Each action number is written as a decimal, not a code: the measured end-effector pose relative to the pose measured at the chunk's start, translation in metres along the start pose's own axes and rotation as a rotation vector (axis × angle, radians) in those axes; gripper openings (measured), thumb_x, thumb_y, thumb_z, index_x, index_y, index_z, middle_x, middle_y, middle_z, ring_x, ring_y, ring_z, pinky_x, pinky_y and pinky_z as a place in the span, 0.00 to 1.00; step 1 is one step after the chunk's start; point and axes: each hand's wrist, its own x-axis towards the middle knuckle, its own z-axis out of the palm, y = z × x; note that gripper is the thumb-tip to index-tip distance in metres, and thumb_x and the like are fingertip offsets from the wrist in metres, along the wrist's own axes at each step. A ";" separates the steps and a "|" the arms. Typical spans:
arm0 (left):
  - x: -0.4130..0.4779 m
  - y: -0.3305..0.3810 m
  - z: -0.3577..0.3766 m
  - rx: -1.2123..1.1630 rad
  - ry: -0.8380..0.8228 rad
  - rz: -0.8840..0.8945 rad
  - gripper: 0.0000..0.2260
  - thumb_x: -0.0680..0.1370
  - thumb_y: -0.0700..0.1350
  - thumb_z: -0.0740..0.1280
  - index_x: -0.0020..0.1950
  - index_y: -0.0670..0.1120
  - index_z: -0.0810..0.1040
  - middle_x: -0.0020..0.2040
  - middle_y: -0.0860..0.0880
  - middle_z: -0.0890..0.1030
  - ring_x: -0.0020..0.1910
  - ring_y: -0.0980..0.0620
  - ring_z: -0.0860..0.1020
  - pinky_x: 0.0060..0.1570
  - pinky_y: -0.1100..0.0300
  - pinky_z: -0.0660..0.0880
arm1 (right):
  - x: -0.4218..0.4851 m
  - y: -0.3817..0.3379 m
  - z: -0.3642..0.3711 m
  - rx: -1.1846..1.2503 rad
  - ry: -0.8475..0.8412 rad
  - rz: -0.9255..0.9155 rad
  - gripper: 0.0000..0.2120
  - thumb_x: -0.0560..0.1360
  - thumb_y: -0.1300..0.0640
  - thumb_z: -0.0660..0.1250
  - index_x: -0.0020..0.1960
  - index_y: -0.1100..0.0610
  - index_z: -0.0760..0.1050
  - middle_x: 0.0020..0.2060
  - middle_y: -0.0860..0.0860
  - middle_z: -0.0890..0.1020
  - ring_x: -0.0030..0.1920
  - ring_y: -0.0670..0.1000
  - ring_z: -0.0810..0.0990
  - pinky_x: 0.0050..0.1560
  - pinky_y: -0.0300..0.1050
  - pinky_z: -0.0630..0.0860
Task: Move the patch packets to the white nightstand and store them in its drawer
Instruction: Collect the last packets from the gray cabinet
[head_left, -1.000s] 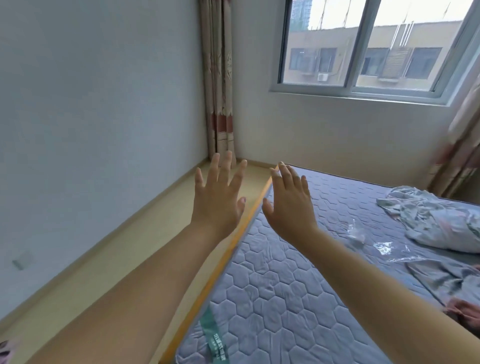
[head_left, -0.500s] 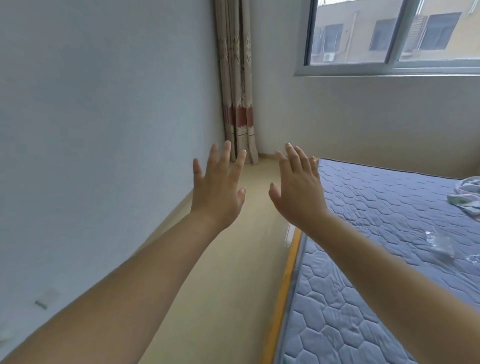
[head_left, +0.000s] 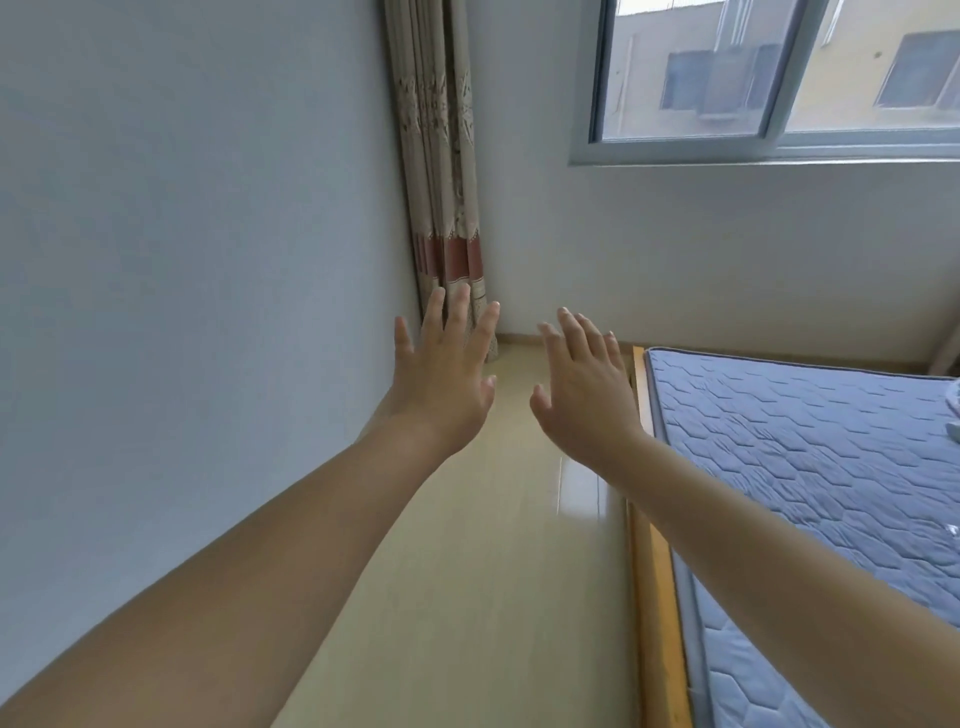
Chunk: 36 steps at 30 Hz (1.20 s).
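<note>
Both hands are holding nothing: the left hand (head_left: 441, 384) and the right hand (head_left: 582, 395) are reaching forward with fingers straight and slightly spread, backs facing the camera, side by side and not touching each other. Two bare forearms are stretching in from the bottom corners.

Beneath them a pale, glossy floor (head_left: 493, 571) is running as a strip between the grey wall (head_left: 182, 260) on the left and one bed on the right. The bed's wooden frame (head_left: 657, 597) is edging a single blue-grey mattress (head_left: 805, 467) quilted in hexagons. A small pale glint (head_left: 953, 530) is showing at the right edge of the mattress, too small to tell what it is. No patch packets can be made out, so their look, number and place cannot be told; the same goes for the white nightstand.

Farther off, one patterned beige curtain (head_left: 441, 182) with a red band is hanging in the corner, just behind the left fingertips. Beyond it, one window (head_left: 779, 78) with two panes is showing a building outside.
</note>
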 end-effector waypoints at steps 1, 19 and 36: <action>0.020 -0.015 0.013 -0.007 0.008 0.013 0.31 0.81 0.55 0.54 0.78 0.52 0.40 0.78 0.46 0.39 0.77 0.44 0.37 0.72 0.38 0.41 | 0.022 -0.003 0.015 -0.010 0.005 0.013 0.31 0.77 0.52 0.61 0.75 0.58 0.54 0.76 0.56 0.54 0.77 0.56 0.50 0.75 0.56 0.47; 0.453 -0.131 0.221 -0.220 -0.019 0.289 0.33 0.81 0.56 0.55 0.78 0.53 0.38 0.78 0.47 0.38 0.77 0.44 0.37 0.71 0.38 0.41 | 0.392 0.118 0.198 -0.211 0.098 0.301 0.29 0.75 0.53 0.65 0.73 0.60 0.62 0.74 0.59 0.62 0.74 0.59 0.59 0.73 0.60 0.56; 0.918 -0.027 0.430 -0.297 -0.150 0.458 0.32 0.80 0.62 0.50 0.76 0.56 0.33 0.77 0.49 0.33 0.75 0.46 0.32 0.71 0.41 0.35 | 0.726 0.445 0.371 -0.276 -0.018 0.470 0.31 0.77 0.43 0.48 0.73 0.60 0.65 0.72 0.59 0.66 0.72 0.60 0.65 0.69 0.61 0.61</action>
